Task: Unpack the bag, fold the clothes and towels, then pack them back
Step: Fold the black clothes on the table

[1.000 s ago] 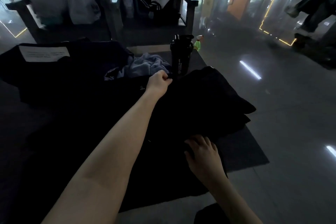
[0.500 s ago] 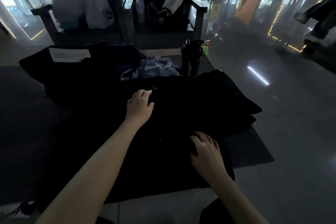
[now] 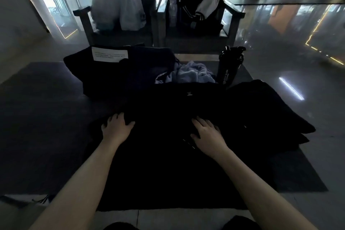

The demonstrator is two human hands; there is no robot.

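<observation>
A black garment (image 3: 168, 155) lies spread flat on a dark floor mat (image 3: 37, 127) in front of me. My left hand (image 3: 116, 129) rests on its left edge, fingers curled over a fold of the cloth. My right hand (image 3: 207, 134) lies flat on the garment with fingers spread. A second pile of black clothing (image 3: 265, 110) sits to the right. Behind the garment stands the black bag (image 3: 112, 73) with a white label, and a crumpled light blue towel (image 3: 192, 73) lies beside it.
A black shaker bottle (image 3: 230, 65) stands upright behind the clothes on the right. Two dark chairs stand further back: white plastic bags (image 3: 117, 5) fill the left one, a black jacket with white stripes (image 3: 197, 13) the right one. Glossy tile floor surrounds the mat.
My left hand has drawn back from near the bottle toward me and to the left, landing on the garment's left edge. The right hand stayed on the cloth. The camera tilted up.
</observation>
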